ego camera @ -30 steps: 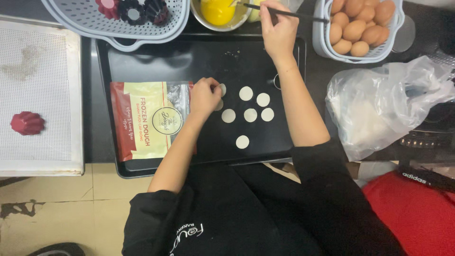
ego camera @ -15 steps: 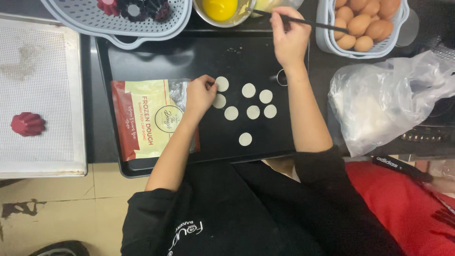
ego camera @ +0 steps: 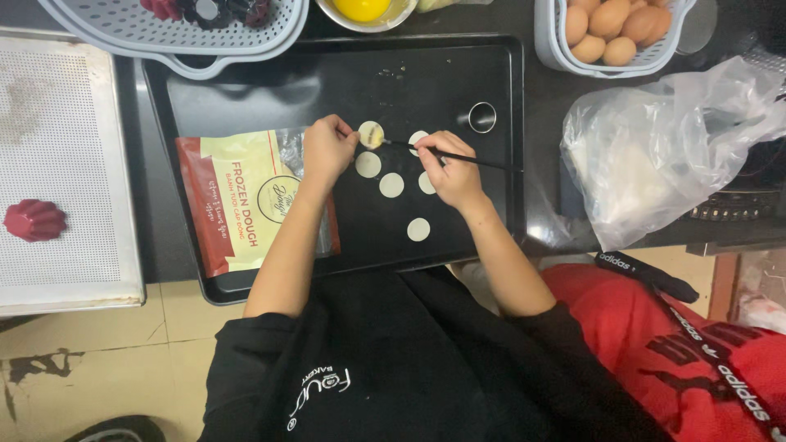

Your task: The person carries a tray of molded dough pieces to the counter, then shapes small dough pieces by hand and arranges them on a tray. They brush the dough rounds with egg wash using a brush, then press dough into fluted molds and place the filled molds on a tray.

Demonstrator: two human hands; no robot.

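Head view looks down on a dark surface [ego camera: 540, 205] carrying a black baking tray [ego camera: 327, 90], with a perforated white tray [ego camera: 65, 164] to the left and a crumpled clear plastic bag [ego camera: 655, 147] to the right. On the black tray lie a red and cream dough packet [ego camera: 237, 196], a small metal ring cutter [ego camera: 482, 117] and several pale dough rounds [ego camera: 391, 185]. Egg-washing looks to be the step in hand: the left hand [ego camera: 326, 151] pinches one dough round [ego camera: 371, 133] at its edge, holding it steady, while the right hand [ego camera: 449, 168] grips a thin dark brush [ego camera: 458, 158] pen-fashion, its tip touching that round. Finishing the coat seems to call for short, light strokes, then shifting to the neighbouring round just below. A bowl of yellow yolk [ego camera: 362, 10] sits beyond the tray's far edge
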